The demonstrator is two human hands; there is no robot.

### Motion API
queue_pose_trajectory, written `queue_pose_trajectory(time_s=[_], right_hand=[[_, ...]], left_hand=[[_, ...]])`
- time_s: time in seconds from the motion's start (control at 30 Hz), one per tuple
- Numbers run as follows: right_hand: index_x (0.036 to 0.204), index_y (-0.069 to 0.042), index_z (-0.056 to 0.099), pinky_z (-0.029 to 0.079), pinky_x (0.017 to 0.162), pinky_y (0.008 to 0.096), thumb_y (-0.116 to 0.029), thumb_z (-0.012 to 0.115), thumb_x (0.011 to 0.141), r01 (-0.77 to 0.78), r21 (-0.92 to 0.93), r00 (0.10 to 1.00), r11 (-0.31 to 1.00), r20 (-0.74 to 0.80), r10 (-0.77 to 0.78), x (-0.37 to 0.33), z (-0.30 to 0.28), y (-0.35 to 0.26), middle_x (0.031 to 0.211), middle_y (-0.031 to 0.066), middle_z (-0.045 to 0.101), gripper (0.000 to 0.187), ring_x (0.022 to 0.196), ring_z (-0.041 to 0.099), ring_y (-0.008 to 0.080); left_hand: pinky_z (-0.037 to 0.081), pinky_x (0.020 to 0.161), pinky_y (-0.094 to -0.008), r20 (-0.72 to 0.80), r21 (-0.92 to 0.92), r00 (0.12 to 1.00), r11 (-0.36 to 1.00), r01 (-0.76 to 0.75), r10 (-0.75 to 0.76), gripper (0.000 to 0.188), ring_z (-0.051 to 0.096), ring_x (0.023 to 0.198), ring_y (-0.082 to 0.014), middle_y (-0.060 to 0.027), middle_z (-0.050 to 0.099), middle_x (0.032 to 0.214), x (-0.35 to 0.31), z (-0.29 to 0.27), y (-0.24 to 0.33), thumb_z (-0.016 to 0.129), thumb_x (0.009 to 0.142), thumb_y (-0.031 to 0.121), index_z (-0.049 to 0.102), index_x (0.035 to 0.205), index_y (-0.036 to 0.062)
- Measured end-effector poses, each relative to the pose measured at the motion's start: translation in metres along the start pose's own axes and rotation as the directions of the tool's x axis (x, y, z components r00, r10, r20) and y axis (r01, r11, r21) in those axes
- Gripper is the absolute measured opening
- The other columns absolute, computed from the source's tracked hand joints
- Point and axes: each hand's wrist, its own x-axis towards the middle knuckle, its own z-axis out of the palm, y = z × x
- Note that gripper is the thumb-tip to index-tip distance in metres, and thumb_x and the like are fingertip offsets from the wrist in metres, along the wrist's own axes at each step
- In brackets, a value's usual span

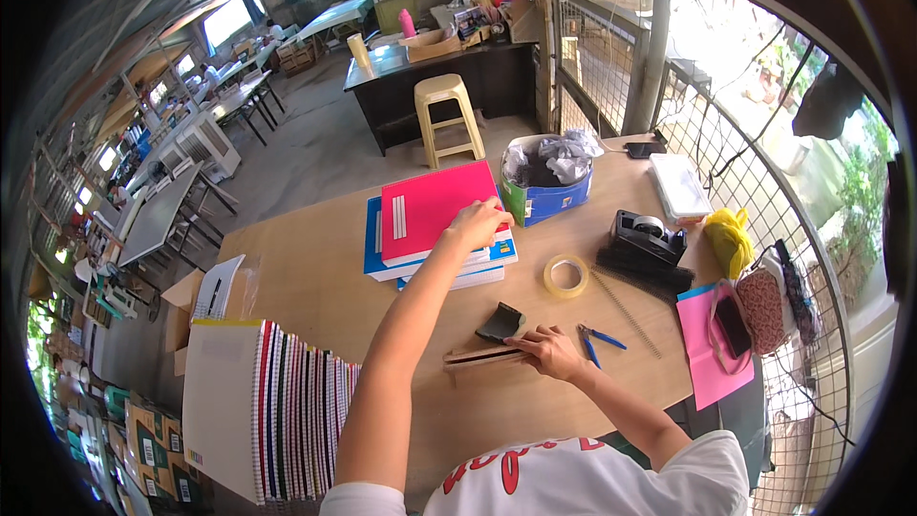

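Note:
A red notebook (425,201) lies on top of a small stack with blue covers (374,244). My left hand (476,226) reaches over it, its fingers curled at the notebook's right edge. My right hand (554,354) is closed on the right end of a narrow wooden-looking piece with a dark strip (478,357), close to the table's near side. Just behind that piece sits a small dark, curved object (501,323) whose kind I cannot make out. Blue-handled pliers (602,338) lie right of my right hand, with a roll of clear tape (565,276) farther back.
Spiral-bound notebooks (306,411) pile up at the left. A blue-green box with crumpled plastic (546,193) stands behind. Rightward are a black tape dispenser (650,237), a wire coil (626,311), a pink folder (702,354) with a phone (734,327), and a mesh fence (812,325).

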Motion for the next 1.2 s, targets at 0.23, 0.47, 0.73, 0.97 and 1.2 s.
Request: queue_pose_trajectory(time_s=[0.23, 0.47, 0.73, 0.97, 1.2], right_hand=[[0.136, -0.029, 0.061, 0.049, 0.086, 0.0418, -0.030, 0.075, 0.082, 0.028, 0.013, 0.997, 1.000, 0.077, -0.029, 0.006, -0.020, 0.009, 0.100, -0.0026, 0.067, 0.056, 0.098, 0.062, 0.0212], [0.138, -0.030, 0.059, 0.050, 0.084, 0.0419, -0.029, 0.077, 0.081, 0.010, 0.045, 0.992, 0.999, 0.127, -0.016, 0.002, -0.005, 0.004, 0.110, -0.0033, 0.069, 0.059, 0.099, 0.063, 0.0218], [0.136, -0.022, 0.061, 0.053, 0.087, 0.0438, -0.041, 0.080, 0.079, 0.018, 0.252, 0.997, 0.968, -0.080, 0.002, 0.036, -0.044, 0.012, 0.109, 0.0091, 0.070, 0.063, 0.099, 0.066, 0.0265], [0.127, 0.002, 0.057, 0.058, 0.076, 0.0431, -0.071, 0.056, 0.090, -0.321, 0.919, 0.776, -0.227, 0.393, 0.493, 0.177, -0.102, 0.080, 0.103, 0.0187, 0.070, 0.082, 0.087, 0.070, 0.0312], [0.131, 0.002, 0.055, 0.060, 0.073, 0.0375, -0.003, 0.063, 0.094, -0.085, 0.974, 0.936, 0.210, 0.006, 0.353, 0.279, -0.087, 0.118, 0.112, 0.0153, 0.068, 0.039, 0.095, 0.069, 0.0257]], left_hand=[[0.051, 0.101, -0.0408, -0.017, -0.163, 0.996, 0.982, -0.091, 0.089, 0.058, 0.060, 0.118, -0.0315, -0.0099, 0.060, 0.128, 0.004, -0.009, -0.010, 0.085, 0.064, 0.001, 0.069, 0.118, 0.0154], [0.051, 0.101, -0.0395, -0.001, -0.229, 0.991, 0.964, -0.133, 0.136, 0.054, 0.060, 0.116, -0.0309, -0.0106, 0.061, 0.123, 0.012, -0.012, -0.018, 0.084, 0.066, 0.000, 0.069, 0.115, 0.0130], [0.049, 0.104, -0.0401, 0.004, -0.249, 0.991, 0.960, -0.131, 0.136, 0.053, 0.058, 0.119, -0.0334, -0.0134, 0.061, 0.124, 0.009, -0.016, -0.016, 0.080, 0.070, -0.001, 0.066, 0.120, 0.0123], [0.054, 0.092, -0.0498, -0.402, -0.484, 0.877, 0.874, 0.041, -0.264, 0.052, 0.063, 0.110, -0.0457, -0.0282, 0.064, 0.121, -0.024, -0.006, -0.020, 0.051, 0.087, -0.008, 0.047, 0.137, 0.0065], [0.048, 0.105, -0.0453, -0.684, -0.073, 0.730, 0.993, -0.094, 0.019, 0.054, 0.052, 0.133, -0.0348, -0.0237, 0.053, 0.141, -0.061, 0.021, 0.028, 0.060, 0.093, 0.001, 0.043, 0.143, 0.0071]])
